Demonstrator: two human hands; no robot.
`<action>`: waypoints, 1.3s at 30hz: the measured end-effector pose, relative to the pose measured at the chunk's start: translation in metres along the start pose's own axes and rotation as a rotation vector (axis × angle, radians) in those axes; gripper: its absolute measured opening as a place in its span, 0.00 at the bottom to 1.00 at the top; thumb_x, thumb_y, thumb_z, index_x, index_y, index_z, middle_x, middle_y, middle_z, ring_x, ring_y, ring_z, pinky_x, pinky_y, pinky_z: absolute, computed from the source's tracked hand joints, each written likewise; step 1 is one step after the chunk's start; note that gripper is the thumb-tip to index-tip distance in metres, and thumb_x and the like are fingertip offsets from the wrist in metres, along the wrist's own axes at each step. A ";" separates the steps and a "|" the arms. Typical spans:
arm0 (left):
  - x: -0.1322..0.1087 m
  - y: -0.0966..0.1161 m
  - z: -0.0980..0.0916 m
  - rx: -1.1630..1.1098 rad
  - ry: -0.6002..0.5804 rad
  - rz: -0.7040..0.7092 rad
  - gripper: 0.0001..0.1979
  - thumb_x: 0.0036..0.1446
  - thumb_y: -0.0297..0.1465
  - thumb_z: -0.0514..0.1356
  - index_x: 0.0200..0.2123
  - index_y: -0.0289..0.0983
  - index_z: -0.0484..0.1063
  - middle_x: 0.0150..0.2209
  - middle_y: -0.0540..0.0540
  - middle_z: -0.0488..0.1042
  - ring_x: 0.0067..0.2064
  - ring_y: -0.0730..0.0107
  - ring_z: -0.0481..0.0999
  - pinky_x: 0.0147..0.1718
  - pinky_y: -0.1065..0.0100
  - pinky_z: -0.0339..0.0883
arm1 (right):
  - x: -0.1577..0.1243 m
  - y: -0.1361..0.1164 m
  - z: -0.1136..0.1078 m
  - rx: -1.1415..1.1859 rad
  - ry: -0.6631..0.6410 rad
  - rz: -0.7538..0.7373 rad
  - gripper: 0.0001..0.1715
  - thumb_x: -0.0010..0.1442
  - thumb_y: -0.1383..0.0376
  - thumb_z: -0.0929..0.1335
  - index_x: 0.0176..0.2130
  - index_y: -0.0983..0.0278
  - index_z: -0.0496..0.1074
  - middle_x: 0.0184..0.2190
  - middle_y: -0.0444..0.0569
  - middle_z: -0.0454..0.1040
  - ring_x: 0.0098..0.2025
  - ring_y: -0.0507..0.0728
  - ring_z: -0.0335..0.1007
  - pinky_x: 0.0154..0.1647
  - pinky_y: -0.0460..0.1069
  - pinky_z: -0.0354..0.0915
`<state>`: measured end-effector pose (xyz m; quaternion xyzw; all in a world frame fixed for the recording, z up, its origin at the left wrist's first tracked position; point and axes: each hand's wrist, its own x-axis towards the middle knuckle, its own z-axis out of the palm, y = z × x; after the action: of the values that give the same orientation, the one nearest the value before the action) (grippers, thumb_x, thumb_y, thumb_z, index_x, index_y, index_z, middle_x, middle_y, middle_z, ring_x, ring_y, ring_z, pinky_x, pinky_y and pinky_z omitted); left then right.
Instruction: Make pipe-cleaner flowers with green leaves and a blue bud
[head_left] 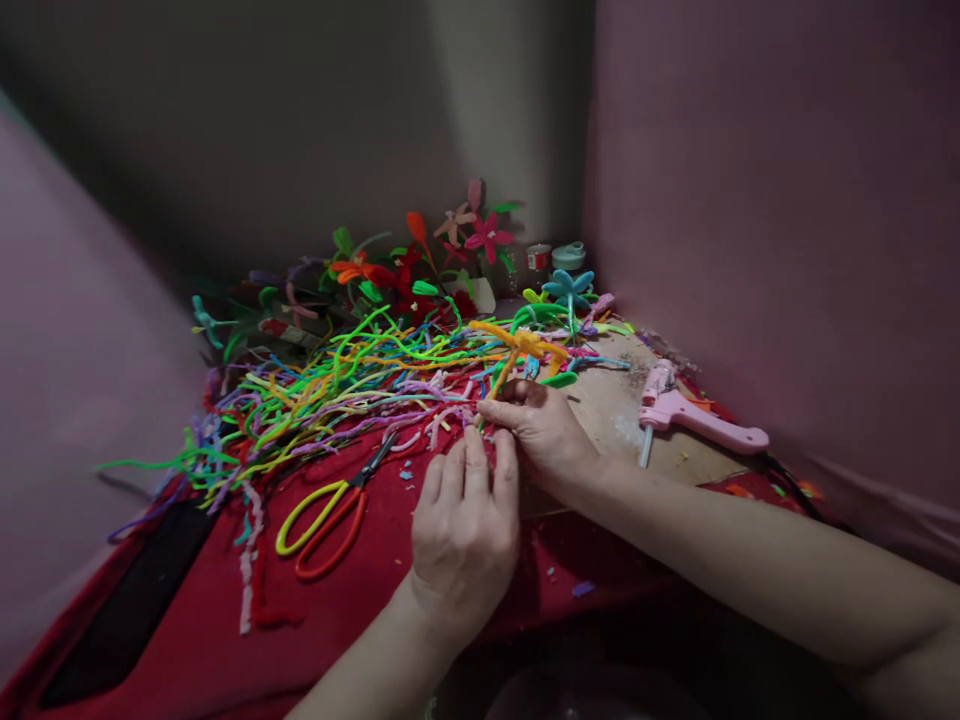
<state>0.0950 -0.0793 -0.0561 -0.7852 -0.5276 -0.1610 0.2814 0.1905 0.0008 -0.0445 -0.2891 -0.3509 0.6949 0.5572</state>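
Left to right on the red-covered bench [360, 640]: open scissors [361, 482]; the left hand [466, 515], fingers bent by a stem, grip unclear; an orange fuzzy flower [528, 344], its stem pinched by the right hand [553, 440]; a pink glue gun [694, 416].

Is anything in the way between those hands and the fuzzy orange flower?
Nothing visible is: the right hand pinches the orange flower by its stem, and the left hand sits close below. The scissors lie off to the left.
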 end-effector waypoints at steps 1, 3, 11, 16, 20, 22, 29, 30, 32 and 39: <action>-0.002 0.003 0.001 -0.021 -0.021 -0.005 0.21 0.58 0.21 0.46 0.54 0.30 0.65 0.52 0.27 0.69 0.52 0.46 0.71 0.47 0.49 0.64 | 0.001 0.000 -0.001 0.006 0.014 0.014 0.13 0.38 0.68 0.74 0.22 0.67 0.67 0.17 0.38 0.67 0.20 0.46 0.61 0.22 0.44 0.58; -0.006 0.003 0.003 -0.079 -0.033 -0.005 0.23 0.58 0.21 0.45 0.56 0.30 0.62 0.54 0.26 0.67 0.55 0.45 0.68 0.49 0.48 0.62 | 0.003 -0.001 -0.002 0.016 0.034 0.044 0.13 0.38 0.68 0.74 0.22 0.66 0.66 0.16 0.38 0.67 0.18 0.46 0.60 0.20 0.44 0.56; 0.005 -0.044 -0.008 -0.739 0.114 -0.470 0.09 0.57 0.30 0.55 0.42 0.38 0.69 0.39 0.45 0.76 0.41 0.66 0.76 0.42 0.65 0.69 | 0.003 -0.002 -0.002 -0.065 -0.165 0.020 0.11 0.41 0.64 0.74 0.24 0.66 0.70 0.16 0.38 0.66 0.14 0.44 0.52 0.15 0.43 0.47; 0.029 -0.062 -0.011 -1.207 0.002 -0.745 0.10 0.51 0.34 0.62 0.34 0.34 0.73 0.28 0.50 0.73 0.26 0.75 0.71 0.26 0.73 0.64 | 0.002 -0.004 -0.001 -0.004 -0.244 0.006 0.09 0.41 0.66 0.75 0.25 0.66 0.74 0.18 0.39 0.68 0.16 0.43 0.51 0.16 0.43 0.45; 0.046 -0.067 -0.006 -1.612 -0.055 -0.804 0.11 0.46 0.32 0.65 0.34 0.33 0.74 0.23 0.53 0.69 0.21 0.82 0.63 0.21 0.77 0.57 | 0.001 -0.003 -0.002 0.027 -0.330 0.024 0.07 0.44 0.67 0.74 0.28 0.65 0.76 0.21 0.40 0.70 0.18 0.43 0.54 0.17 0.42 0.48; 0.052 -0.067 -0.005 -1.806 -0.089 -0.845 0.11 0.43 0.31 0.68 0.31 0.33 0.73 0.23 0.53 0.69 0.21 0.83 0.64 0.20 0.77 0.57 | 0.000 -0.002 -0.003 0.022 -0.369 0.034 0.06 0.44 0.68 0.74 0.28 0.64 0.76 0.21 0.40 0.70 0.18 0.43 0.54 0.17 0.42 0.48; 0.063 -0.066 0.001 -2.069 -0.166 -1.111 0.12 0.45 0.29 0.64 0.18 0.33 0.63 0.11 0.57 0.58 0.10 0.86 0.52 0.10 0.79 0.46 | -0.002 -0.002 -0.004 -0.176 -0.351 0.101 0.07 0.43 0.67 0.73 0.26 0.68 0.73 0.20 0.41 0.70 0.19 0.44 0.55 0.21 0.43 0.52; 0.063 -0.066 0.002 -2.084 -0.178 -1.149 0.10 0.45 0.26 0.62 0.18 0.34 0.63 0.11 0.57 0.58 0.10 0.86 0.51 0.10 0.79 0.46 | -0.003 -0.002 -0.004 -0.226 -0.338 0.079 0.07 0.43 0.67 0.73 0.27 0.68 0.73 0.21 0.42 0.70 0.20 0.44 0.56 0.22 0.43 0.53; 0.063 -0.067 0.004 -2.103 -0.186 -1.197 0.08 0.47 0.24 0.58 0.19 0.34 0.63 0.11 0.57 0.58 0.09 0.85 0.51 0.09 0.79 0.46 | -0.004 -0.002 -0.004 -0.323 -0.313 -0.008 0.07 0.44 0.68 0.72 0.28 0.68 0.74 0.22 0.42 0.70 0.23 0.46 0.59 0.26 0.44 0.57; 0.062 -0.061 0.008 -2.127 -0.186 -1.326 0.10 0.51 0.24 0.53 0.19 0.34 0.60 0.12 0.57 0.59 0.08 0.86 0.52 0.08 0.80 0.48 | -0.005 0.004 -0.007 -0.491 -0.262 -0.238 0.03 0.47 0.68 0.70 0.27 0.66 0.72 0.24 0.42 0.70 0.27 0.50 0.63 0.32 0.48 0.62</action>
<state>0.0627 -0.0109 -0.0115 -0.2159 -0.4472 -0.5604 -0.6628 0.1951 -0.0033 -0.0514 -0.2801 -0.6085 0.5506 0.4981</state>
